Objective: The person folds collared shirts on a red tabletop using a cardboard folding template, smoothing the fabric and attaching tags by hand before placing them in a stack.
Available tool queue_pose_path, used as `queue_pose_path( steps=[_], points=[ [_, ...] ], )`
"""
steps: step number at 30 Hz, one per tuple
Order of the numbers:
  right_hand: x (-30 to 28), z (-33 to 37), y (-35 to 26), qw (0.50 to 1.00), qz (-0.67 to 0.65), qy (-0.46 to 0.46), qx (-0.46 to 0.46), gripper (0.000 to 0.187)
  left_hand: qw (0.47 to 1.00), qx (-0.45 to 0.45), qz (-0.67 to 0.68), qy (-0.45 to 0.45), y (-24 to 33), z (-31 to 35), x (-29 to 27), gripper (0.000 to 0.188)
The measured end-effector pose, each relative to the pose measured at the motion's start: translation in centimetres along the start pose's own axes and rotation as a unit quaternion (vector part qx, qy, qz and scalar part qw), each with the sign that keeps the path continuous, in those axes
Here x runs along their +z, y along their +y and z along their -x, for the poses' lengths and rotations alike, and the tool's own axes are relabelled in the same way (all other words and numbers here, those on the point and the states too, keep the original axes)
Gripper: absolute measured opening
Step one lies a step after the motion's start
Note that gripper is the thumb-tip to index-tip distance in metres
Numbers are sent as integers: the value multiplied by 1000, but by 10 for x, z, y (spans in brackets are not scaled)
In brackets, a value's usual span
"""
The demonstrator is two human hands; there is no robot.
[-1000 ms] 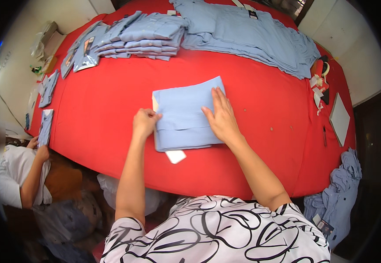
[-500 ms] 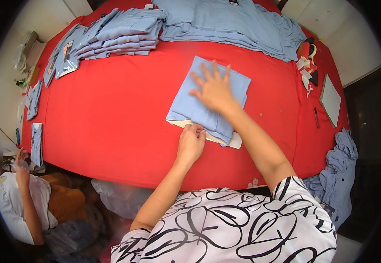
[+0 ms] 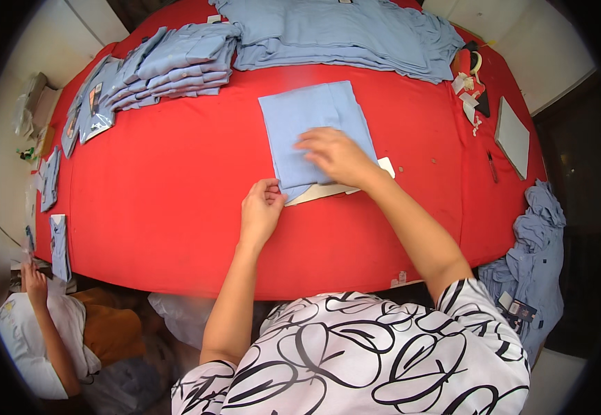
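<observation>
A light-blue folded shirt [image 3: 307,114] lies on the red cloth-covered table in front of me. A cream-white card [image 3: 312,193] shows along its near edge, and a pale tab sticks out at the right corner. My left hand [image 3: 262,207] is at the near-left corner, its thumb and fingers pinched on the fabric there. Over the shirt's near half, my right hand [image 3: 342,158] has its fingers loosely stretched toward the left and holds nothing; whether the fingertips touch the fabric is hard to tell.
Stacked folded shirts [image 3: 183,62] and a broad pile of blue garments [image 3: 349,38] line the far side. At right lie a flat grey-white board [image 3: 513,138], a pen [image 3: 492,167] and crumpled blue garments [image 3: 535,256]. Another person [image 3: 44,332] sits at lower left.
The shirt has turned on the table, its far end swinging right. My left hand has moved left to the near-left corner; my right hand has come nearer, its spread fingers drawing together.
</observation>
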State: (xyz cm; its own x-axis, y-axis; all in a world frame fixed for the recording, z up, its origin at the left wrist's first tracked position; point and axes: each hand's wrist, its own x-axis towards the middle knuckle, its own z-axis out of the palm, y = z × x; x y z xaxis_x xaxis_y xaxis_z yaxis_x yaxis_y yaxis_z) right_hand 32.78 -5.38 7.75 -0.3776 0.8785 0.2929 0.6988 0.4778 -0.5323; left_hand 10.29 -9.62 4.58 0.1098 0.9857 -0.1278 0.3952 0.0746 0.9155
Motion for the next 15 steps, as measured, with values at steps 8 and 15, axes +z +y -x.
queue_pose_path(
  steps=[8,15],
  points=[
    [2,120,39,867,-195,217,404,26,996,-3,-85,-22,14,-8,9,31],
    [0,102,33,874,-177,175,418,22,991,-53,-120,-41,18,-11,8,31]
  ],
)
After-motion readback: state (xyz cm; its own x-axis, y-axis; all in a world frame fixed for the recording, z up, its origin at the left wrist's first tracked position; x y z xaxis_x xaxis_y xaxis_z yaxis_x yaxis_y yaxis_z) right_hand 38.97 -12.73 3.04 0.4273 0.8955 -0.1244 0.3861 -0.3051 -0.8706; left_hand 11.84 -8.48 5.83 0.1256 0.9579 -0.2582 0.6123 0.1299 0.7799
